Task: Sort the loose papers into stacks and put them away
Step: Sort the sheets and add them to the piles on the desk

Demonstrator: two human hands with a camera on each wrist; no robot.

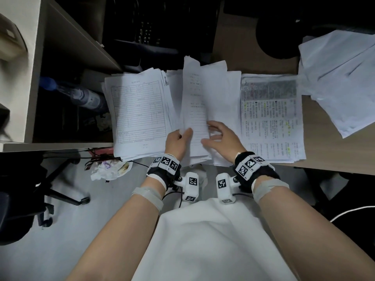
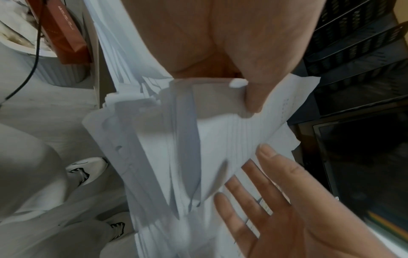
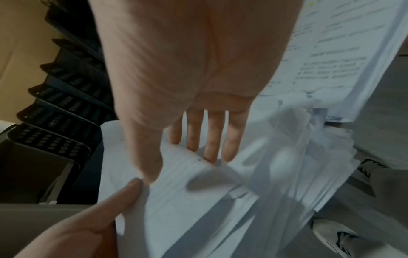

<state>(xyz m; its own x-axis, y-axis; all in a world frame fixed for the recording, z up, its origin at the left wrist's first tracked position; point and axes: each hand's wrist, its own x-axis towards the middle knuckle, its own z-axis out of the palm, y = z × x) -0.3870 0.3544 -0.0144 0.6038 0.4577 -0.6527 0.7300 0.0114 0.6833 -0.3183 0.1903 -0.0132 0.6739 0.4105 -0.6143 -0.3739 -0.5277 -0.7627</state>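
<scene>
Left hand (image 1: 177, 141) pinches sheet (image 1: 194, 110) over middle stack (image 1: 227, 118) on bench (image 1: 328, 157); right hand (image 1: 221, 139) open, fingers spread flat on papers.

Black mesh tray rack (image 1: 146, 35) at the back of the tabletop (image 1: 239, 43), dark round object (image 1: 278, 35) to its right. Blue-capped bottle (image 1: 75, 94) lying in the open shelf on the left. Floor: office chair base (image 1: 50, 191), bin (image 2: 44, 57) with crumpled wrappers (image 1: 107, 169).

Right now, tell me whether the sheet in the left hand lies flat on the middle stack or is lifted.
Lifted at its near edge: the left hand pinches the sheet, raised off the middle stack.
</scene>
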